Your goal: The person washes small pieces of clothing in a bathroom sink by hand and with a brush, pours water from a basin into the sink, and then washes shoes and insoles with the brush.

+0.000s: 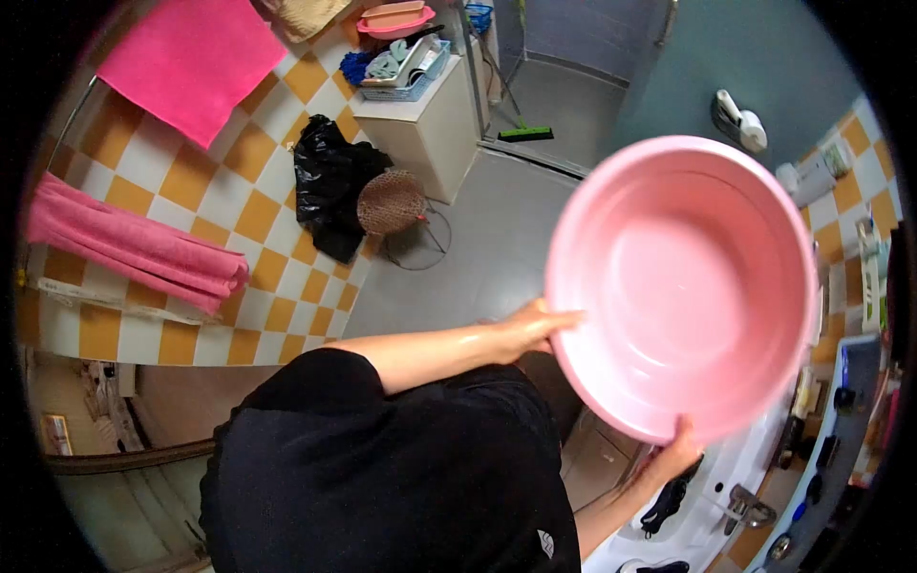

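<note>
A large pink basin (680, 272) is held up at the right, its hollow side facing the camera, and no contents show inside. My left hand (537, 329) grips its left rim, the thumb over the edge and the fingers behind it. At the bottom rim my right hand (680, 451) is closed on the basin in the same way. Beneath the basin, at the lower right, is a white sink (702, 535) with a chrome faucet (750, 508) and a dark item (671, 498) in it.
Pink towels (196, 62) hang on the tiled wall at the left. A black plastic bag (330, 181) and a round woven-top stool (392, 202) stand on the grey floor. Behind them is a white cabinet (425, 134) bearing baskets. A green squeegee (525, 134) lies past the doorway.
</note>
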Demonstrator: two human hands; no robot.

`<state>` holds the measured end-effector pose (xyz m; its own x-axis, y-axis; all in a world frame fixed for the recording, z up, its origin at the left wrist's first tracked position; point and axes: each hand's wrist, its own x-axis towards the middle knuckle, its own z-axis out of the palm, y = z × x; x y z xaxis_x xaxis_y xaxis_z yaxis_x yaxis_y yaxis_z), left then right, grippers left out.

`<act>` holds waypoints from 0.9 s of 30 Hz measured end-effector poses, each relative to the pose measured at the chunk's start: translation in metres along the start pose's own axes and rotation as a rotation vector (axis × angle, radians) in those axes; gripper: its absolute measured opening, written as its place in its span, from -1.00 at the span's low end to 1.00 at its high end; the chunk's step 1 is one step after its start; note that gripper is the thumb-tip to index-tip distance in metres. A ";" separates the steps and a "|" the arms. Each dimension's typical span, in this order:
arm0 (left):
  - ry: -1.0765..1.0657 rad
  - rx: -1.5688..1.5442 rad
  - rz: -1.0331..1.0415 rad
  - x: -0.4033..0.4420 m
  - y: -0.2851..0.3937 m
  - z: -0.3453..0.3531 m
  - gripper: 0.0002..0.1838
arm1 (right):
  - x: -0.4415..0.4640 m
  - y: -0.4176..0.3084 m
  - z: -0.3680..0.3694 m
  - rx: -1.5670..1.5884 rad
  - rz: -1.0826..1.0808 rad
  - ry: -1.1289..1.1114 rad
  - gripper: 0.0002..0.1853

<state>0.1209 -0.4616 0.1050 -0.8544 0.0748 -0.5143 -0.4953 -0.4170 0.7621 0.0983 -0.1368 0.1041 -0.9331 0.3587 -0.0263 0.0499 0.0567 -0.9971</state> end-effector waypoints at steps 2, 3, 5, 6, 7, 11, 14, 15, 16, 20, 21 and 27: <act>0.178 -0.276 0.000 0.006 -0.007 -0.068 -0.39 | -0.001 -0.013 0.068 -0.131 0.082 -0.284 -0.44; 0.245 -0.396 0.008 0.005 -0.008 -0.102 -0.45 | -0.014 -0.030 0.104 -0.047 0.122 -0.408 -0.43; 0.422 -0.654 -0.019 0.012 -0.019 -0.172 -0.52 | -0.034 -0.046 0.169 0.062 0.109 -0.586 -0.36; 0.529 -0.764 -0.052 0.012 -0.022 -0.200 -0.53 | -0.037 -0.038 0.187 -0.009 0.077 -0.593 -0.35; 0.634 -0.877 -0.090 0.013 -0.027 -0.228 -0.55 | -0.037 -0.029 0.202 -0.084 0.043 -0.598 -0.35; 0.962 -1.191 -0.133 0.039 -0.065 -0.366 -0.75 | -0.036 0.004 0.214 -0.152 0.173 -0.571 -0.36; 1.117 -1.502 -0.054 0.067 -0.098 -0.475 -0.74 | -0.044 0.014 0.187 -0.237 0.246 -0.423 -0.40; 1.076 -1.473 0.066 0.073 -0.122 -0.509 -0.74 | -0.047 0.019 0.171 -0.276 0.246 -0.349 -0.40; 1.026 -1.438 0.179 0.077 -0.135 -0.537 -0.75 | -0.051 0.018 0.155 -0.313 0.267 -0.274 -0.41; 0.819 -1.398 0.392 0.111 -0.149 -0.611 -0.63 | -0.078 -0.004 0.093 -0.462 0.341 0.049 -0.42; 0.780 -1.439 0.342 0.118 -0.158 -0.637 -0.60 | -0.087 -0.012 0.078 -0.484 0.334 0.111 -0.43; 0.686 -1.679 -0.130 0.135 -0.178 -0.677 -0.47 | -0.132 -0.046 -0.001 -0.453 0.270 0.604 -0.50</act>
<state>0.2003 -0.9906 -0.3660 -0.4034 0.0141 -0.9149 0.4916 -0.8400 -0.2297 0.2197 -0.1854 0.1533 -0.5209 0.8488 -0.0904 0.5072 0.2226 -0.8326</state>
